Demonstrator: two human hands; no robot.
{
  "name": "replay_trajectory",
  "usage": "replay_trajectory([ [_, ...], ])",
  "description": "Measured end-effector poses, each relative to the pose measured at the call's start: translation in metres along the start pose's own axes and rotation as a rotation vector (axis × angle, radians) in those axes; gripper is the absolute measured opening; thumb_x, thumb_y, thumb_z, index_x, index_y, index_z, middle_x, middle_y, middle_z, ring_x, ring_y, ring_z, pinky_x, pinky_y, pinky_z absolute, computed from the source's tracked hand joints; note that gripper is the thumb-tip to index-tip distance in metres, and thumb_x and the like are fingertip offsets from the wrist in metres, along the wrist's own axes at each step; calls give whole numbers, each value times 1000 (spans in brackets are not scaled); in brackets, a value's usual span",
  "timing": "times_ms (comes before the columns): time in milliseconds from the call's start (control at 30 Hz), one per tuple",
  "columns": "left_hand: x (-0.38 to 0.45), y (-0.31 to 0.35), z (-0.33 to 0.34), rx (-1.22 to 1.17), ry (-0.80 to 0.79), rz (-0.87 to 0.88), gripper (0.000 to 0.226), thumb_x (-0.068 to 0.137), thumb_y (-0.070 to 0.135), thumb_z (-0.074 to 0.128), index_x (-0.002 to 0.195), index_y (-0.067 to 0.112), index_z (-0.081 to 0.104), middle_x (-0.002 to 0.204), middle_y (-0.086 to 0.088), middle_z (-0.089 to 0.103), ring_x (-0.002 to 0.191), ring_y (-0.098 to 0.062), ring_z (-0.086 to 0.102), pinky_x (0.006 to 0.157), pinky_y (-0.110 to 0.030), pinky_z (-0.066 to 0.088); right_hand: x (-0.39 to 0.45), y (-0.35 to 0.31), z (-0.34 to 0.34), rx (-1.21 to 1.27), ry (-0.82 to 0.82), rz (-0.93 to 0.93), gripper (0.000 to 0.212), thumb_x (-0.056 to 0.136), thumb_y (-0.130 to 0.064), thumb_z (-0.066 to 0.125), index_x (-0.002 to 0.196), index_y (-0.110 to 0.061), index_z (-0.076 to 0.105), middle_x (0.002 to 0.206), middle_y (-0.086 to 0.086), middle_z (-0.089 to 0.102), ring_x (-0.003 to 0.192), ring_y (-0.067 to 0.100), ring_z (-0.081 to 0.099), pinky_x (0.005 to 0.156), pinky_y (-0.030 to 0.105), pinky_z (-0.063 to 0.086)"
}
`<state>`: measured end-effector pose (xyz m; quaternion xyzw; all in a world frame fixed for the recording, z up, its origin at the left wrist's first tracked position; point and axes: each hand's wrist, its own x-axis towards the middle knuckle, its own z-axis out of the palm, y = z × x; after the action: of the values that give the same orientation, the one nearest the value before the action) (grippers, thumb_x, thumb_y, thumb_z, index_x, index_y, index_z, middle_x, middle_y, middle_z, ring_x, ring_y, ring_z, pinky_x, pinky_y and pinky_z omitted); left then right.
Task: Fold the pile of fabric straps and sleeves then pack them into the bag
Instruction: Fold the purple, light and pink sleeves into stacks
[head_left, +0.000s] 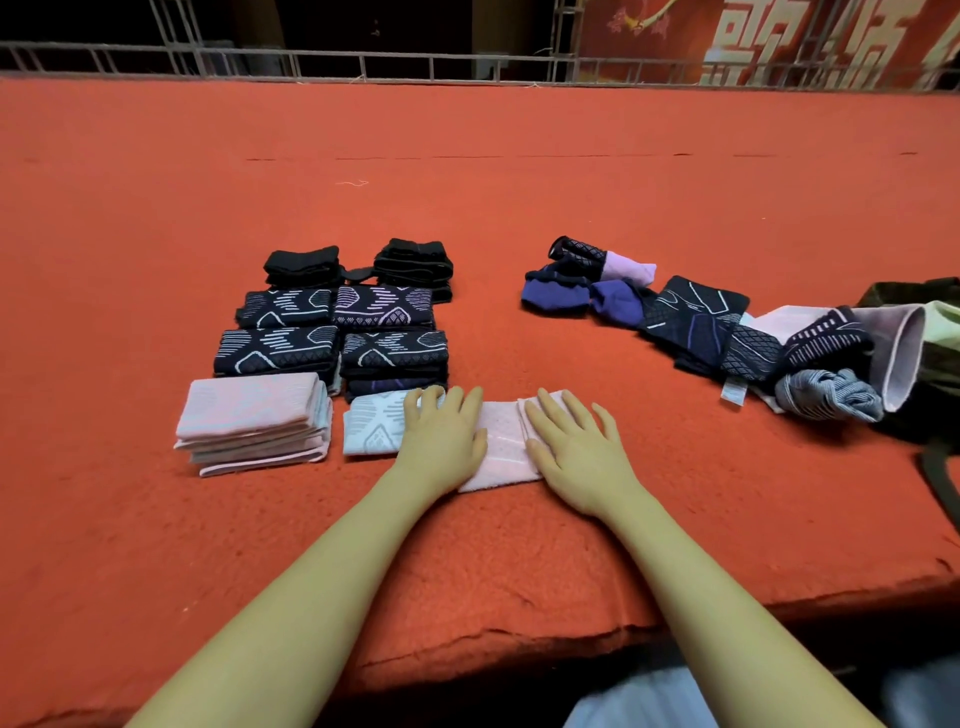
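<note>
We are pressing the pink sleeve (501, 449) flat on the red table (519, 218) with left hand (441, 441) and right hand (571, 457), fingers straight (gripping nothing), probably setting its crease; the bag (930, 332) is waiting far right.

The bag (935, 332) is cut off by the right edge, and both hands hide much of the pink sleeve (501, 447).

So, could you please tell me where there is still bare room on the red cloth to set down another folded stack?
Free: the gap between the folded stacks and the unfolded pile, and the far red cloth up to the railing. Crowded: around both hands on the pink sleeve, and by the bag.
</note>
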<state>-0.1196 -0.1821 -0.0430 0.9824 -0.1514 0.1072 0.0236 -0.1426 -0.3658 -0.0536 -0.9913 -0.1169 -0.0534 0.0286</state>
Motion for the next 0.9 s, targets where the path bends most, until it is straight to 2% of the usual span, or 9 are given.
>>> replay_trajectory([
  [67,5,0,-3,-35,45,44,55,92,32,44,143,13,36,126,-7,49,121,-34,41,102,-43,10,-1,-4,1,-18,91,28,72,81,-54,10,136,-31,50,147,5,41,132,33,38,104,40,13],
  [100,6,1,-3,-35,96,76,55,87,26,57,138,10,44,117,-9,55,112,-36,48,98,-43,14,-2,-5,2,-26,175,41,59,82,-51,23,119,-29,64,128,10,55,113,36,53,96,40,19],
  [200,7,2,4,-7,293,89,50,64,22,78,109,7,65,83,-6,62,81,-33,61,84,-40,23,-3,-6,7,-60,310,66,36,78,-47,40,90,-27,68,95,5,59,82,30,58,82,36,23],
  [300,-2,2,5,-14,372,63,36,73,33,52,98,9,61,74,-2,62,78,-31,61,82,-39,25,-3,-6,8,-40,333,76,34,77,-48,41,88,-29,67,92,2,58,81,27,57,80,35,22],
  [367,-10,1,9,-52,372,69,44,72,30,39,111,13,52,78,2,64,84,-29,61,84,-39,25,-4,-6,9,-5,330,72,35,78,-49,40,89,-29,67,93,1,58,83,27,57,79,34,21],
  [533,-14,4,3,-165,447,115,65,66,16,53,130,18,42,83,7,64,90,-25,60,87,-37,24,-8,-4,10,120,372,62,36,82,-48,38,90,-30,68,97,-2,57,91,26,55,78,33,19],
  [667,-1,22,-18,-435,552,31,54,77,23,56,129,14,49,76,10,59,90,-17,51,87,-30,21,-10,-3,7,250,305,84,58,82,-55,17,107,-33,66,109,-7,53,107,17,45,84,31,14],
  [800,11,56,-38,-768,389,-184,47,91,31,60,134,17,46,82,13,62,97,-9,49,93,-24,17,-12,0,1,625,374,233,70,80,-55,5,124,-28,53,110,-14,59,107,4,47,91,26,14],
  [900,9,68,-31,-924,57,-167,41,101,28,40,141,21,40,111,6,61,106,-5,43,108,-25,17,-17,-1,0,675,493,264,62,84,-51,7,110,-27,59,100,-18,58,96,2,49,89,28,16],
])
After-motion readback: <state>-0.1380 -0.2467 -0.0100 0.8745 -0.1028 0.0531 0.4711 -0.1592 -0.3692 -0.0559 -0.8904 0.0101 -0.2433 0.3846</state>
